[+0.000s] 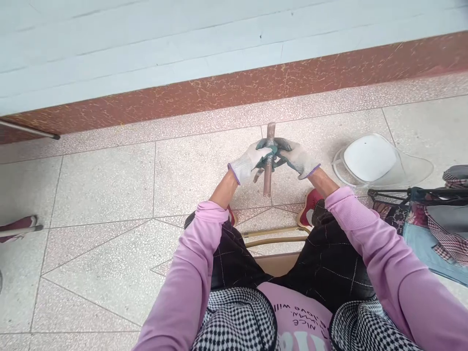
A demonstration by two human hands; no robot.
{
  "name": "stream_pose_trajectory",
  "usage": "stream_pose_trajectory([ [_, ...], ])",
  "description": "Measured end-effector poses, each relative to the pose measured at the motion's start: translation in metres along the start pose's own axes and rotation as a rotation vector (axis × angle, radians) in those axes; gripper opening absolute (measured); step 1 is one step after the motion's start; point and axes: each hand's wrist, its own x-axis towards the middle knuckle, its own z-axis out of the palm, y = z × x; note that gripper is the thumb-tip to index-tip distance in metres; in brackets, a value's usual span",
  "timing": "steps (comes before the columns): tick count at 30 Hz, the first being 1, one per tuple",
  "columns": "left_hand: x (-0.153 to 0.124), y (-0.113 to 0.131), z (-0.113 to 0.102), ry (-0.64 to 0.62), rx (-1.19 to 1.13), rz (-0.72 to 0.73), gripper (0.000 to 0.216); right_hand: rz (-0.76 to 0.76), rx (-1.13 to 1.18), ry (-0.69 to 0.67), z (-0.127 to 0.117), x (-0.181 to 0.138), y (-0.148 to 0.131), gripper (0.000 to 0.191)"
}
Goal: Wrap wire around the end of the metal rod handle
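Seated person viewed from above, both gloved hands meeting around an upright metal rod (269,161) held out in front of the knees, its lower end near or on the tiled floor (109,195); contact with the floor cannot be told. The left hand (252,162) is curled closed about the rod's middle, fingers wrapped from the left; a shorter, thinner piece (258,175) slants down just below it. The right hand (297,157) closes on the same stretch from the opposite side, dark-coated fingertips overlapping those of the left, a two-sided grip that seemingly keeps the rod vertical and steady. A clear face shield with white pad (376,161) lies on the floor to the right, well apart from the hands, beside a folding cart holding patterned cloth (435,214).
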Motion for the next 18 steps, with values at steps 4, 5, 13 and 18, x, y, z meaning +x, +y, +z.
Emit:
stream_pose_trajectory([
  [4,-0.005,0.001,-0.009,-0.025,-0.031,0.030,0.022,0.050,0.005,-0.070,-0.001,-0.008,-0.004,0.030],
  [5,-0.006,0.002,-0.012,-0.024,-0.048,0.036,0.024,0.067,0.004,-0.093,-0.003,-0.011,-0.008,0.027],
  [13,-0.016,0.012,-0.031,-0.011,-0.150,0.077,0.034,0.020,-0.020,-0.119,-0.013,-0.022,-0.029,0.018],
  [18,-0.020,0.011,-0.030,-0.026,-0.178,0.093,0.032,0.029,-0.055,-0.075,-0.027,-0.018,-0.031,0.022],
])
